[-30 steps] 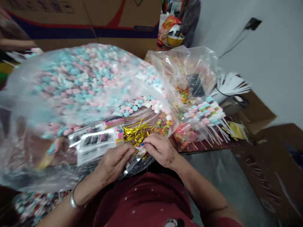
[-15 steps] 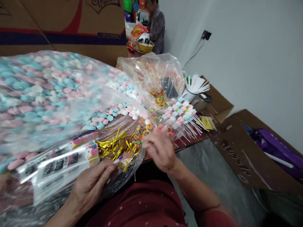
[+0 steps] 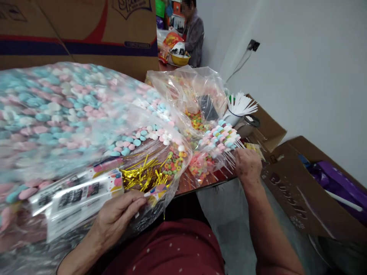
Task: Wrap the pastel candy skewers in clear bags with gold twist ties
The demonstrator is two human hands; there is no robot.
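Note:
My left hand (image 3: 122,214) pinches a small printed wrapper (image 3: 156,192) at the front table edge, beside gold twist ties (image 3: 143,173). My right hand (image 3: 249,164) is closed at the stick ends of a pile of skewered candies (image 3: 220,136); what its fingers grip is hidden. A big clear bag of pink, blue and white candies (image 3: 63,110) fills the left. Printed clear wrappers (image 3: 83,194) lie below it. Ring-shaped cereal (image 3: 174,160) sits right of the ties, and a small bag of colourful rings (image 3: 200,165) lies between my hands.
A cup of white sticks (image 3: 242,105) and a dark-lidded jar (image 3: 248,125) stand at the table's right end. Open cardboard boxes (image 3: 289,191) lie beyond. A large carton (image 3: 77,23) stands behind the bag. A person (image 3: 196,38) is at the back near a yellow bowl (image 3: 180,60).
My right hand has moved right, from beside the ring cereal to the stick ends of the skewered candies. My left hand keeps its pinch on the wrapper. The view has shifted slightly.

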